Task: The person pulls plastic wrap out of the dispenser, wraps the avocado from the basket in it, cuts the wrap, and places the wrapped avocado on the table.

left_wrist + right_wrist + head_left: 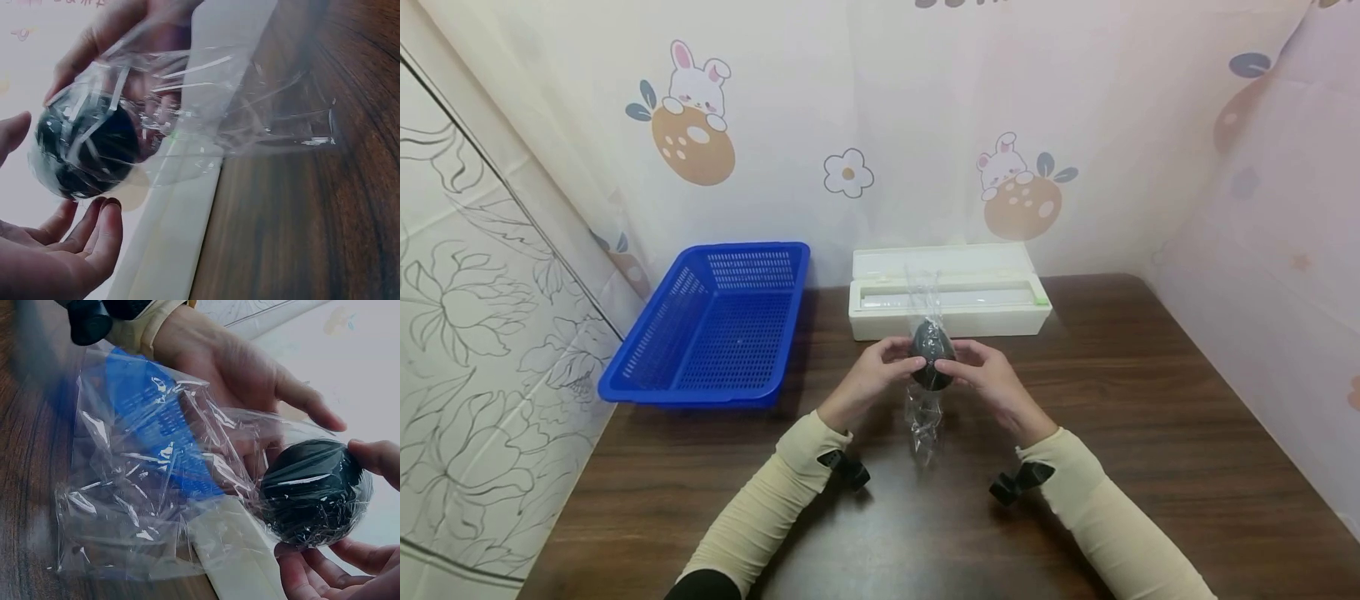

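A dark oval avocado (932,342) is wrapped in clear plastic film (923,421), held above the dark wooden table. Loose film sticks out at both ends and hangs toward the person. My right hand (359,562) pinches the avocado, its thumb on one side and fingers on the other. Beside the fruit is my left hand (56,250); its fingertips are at the surface, while the wrist views show its thumb a little apart. From the head view, both thumbs lie in front of the avocado.
Behind the hands, a long white film dispenser box (951,321) stands with its lid raised and a roll inside. A blue plastic basket (700,396) sits at the left. A patterned curtain (917,100) hangs behind the table.
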Demonstrator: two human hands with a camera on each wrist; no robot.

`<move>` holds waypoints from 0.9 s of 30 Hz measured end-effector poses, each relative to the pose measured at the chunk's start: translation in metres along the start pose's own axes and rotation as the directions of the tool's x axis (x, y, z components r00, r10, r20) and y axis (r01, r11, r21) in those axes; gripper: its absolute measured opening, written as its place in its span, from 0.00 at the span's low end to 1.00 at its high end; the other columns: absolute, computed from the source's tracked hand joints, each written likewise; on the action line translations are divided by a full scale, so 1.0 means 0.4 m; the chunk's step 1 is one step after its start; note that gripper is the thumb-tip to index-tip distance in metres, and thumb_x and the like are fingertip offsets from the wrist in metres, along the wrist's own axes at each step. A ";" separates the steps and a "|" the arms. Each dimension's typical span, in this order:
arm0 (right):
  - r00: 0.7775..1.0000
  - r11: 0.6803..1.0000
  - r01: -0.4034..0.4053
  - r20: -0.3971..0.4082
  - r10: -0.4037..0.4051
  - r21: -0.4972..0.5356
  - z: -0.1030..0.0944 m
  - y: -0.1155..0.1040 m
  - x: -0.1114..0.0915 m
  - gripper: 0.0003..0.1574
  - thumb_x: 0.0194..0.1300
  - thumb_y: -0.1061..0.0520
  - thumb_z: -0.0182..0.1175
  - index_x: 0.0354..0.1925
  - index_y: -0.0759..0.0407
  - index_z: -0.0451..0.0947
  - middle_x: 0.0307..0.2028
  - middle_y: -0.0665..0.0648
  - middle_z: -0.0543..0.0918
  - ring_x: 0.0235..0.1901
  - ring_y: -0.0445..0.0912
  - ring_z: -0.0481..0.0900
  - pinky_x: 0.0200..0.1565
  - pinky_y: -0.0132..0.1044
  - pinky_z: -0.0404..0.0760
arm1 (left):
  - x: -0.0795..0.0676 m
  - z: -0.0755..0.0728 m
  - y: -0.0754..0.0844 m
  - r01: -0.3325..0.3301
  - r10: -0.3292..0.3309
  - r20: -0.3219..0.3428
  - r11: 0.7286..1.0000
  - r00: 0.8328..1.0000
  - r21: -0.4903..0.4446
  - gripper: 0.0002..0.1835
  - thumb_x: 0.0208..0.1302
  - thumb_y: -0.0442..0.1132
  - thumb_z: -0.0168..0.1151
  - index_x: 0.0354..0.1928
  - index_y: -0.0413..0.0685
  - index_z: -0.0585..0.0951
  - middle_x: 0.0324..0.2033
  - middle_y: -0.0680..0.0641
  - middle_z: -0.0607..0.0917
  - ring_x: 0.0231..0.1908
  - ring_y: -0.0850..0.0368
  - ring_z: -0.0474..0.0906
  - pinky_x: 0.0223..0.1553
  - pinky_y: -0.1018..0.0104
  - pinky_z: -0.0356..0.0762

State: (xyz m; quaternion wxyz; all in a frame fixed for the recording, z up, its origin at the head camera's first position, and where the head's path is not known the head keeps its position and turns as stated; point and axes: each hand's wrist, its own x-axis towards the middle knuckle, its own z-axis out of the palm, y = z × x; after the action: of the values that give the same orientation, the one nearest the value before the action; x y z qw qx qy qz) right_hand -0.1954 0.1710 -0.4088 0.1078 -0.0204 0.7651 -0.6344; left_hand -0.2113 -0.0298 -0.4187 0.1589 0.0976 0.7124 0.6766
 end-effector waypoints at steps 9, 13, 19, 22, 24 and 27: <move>1.000 1.000 0.006 0.012 -0.006 -0.008 0.005 0.006 -0.003 0.36 0.64 0.52 0.64 0.65 0.66 0.67 0.60 0.69 0.75 0.52 0.45 0.77 0.51 0.34 0.79 | 0.005 0.004 0.007 0.026 -0.024 -0.037 0.999 0.999 0.047 0.32 0.61 0.39 0.66 0.65 0.33 0.69 0.57 0.32 0.78 0.53 0.47 0.79 0.52 0.61 0.81; 0.997 0.995 -0.043 0.070 0.037 0.093 -0.001 0.008 0.002 0.37 0.68 0.51 0.59 0.66 0.70 0.62 0.55 0.64 0.78 0.44 0.40 0.81 0.48 0.31 0.80 | 0.007 0.008 0.006 0.051 -0.050 -0.057 0.999 0.997 0.012 0.31 0.60 0.38 0.65 0.63 0.31 0.69 0.55 0.32 0.79 0.51 0.49 0.80 0.52 0.60 0.80; 0.984 0.954 -0.119 0.164 0.076 0.275 -0.014 0.008 0.004 0.33 0.72 0.53 0.53 0.63 0.76 0.60 0.38 0.48 0.84 0.37 0.41 0.84 0.47 0.36 0.83 | 0.010 0.011 0.000 0.095 -0.098 -0.038 0.992 0.994 -0.081 0.32 0.59 0.37 0.62 0.63 0.29 0.67 0.56 0.32 0.77 0.48 0.52 0.79 0.58 0.57 0.77; 0.981 0.948 -0.125 0.178 0.075 0.291 -0.017 0.006 0.002 0.27 0.72 0.53 0.53 0.59 0.72 0.65 0.35 0.46 0.85 0.37 0.41 0.85 0.46 0.37 0.83 | 0.010 0.011 -0.005 0.101 -0.104 -0.027 0.990 0.994 -0.099 0.33 0.58 0.38 0.62 0.63 0.28 0.67 0.57 0.32 0.76 0.48 0.53 0.78 0.58 0.57 0.76; 0.984 0.948 -0.118 0.166 0.071 0.296 -0.018 0.003 0.002 0.24 0.72 0.53 0.54 0.56 0.69 0.68 0.35 0.46 0.85 0.36 0.41 0.85 0.45 0.36 0.83 | 0.011 0.011 -0.008 0.096 -0.099 -0.026 0.990 0.995 -0.103 0.33 0.58 0.38 0.62 0.62 0.28 0.67 0.57 0.32 0.76 0.48 0.54 0.78 0.58 0.57 0.76; 0.987 0.947 -0.102 0.150 0.058 0.303 -0.021 -0.003 0.002 0.22 0.72 0.54 0.53 0.55 0.69 0.69 0.36 0.45 0.85 0.35 0.40 0.85 0.44 0.34 0.83 | 0.010 0.011 -0.008 0.086 -0.090 -0.028 0.990 0.996 -0.114 0.32 0.58 0.38 0.63 0.62 0.28 0.67 0.57 0.33 0.76 0.48 0.55 0.77 0.57 0.58 0.77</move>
State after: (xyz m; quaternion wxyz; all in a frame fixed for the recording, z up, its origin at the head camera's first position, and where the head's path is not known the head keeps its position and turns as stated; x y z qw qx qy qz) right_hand -0.1981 0.1786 -0.4064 0.1883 -0.0163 0.6470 -0.7387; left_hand -0.2132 -0.0243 -0.4223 0.1821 0.0459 0.6793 0.7094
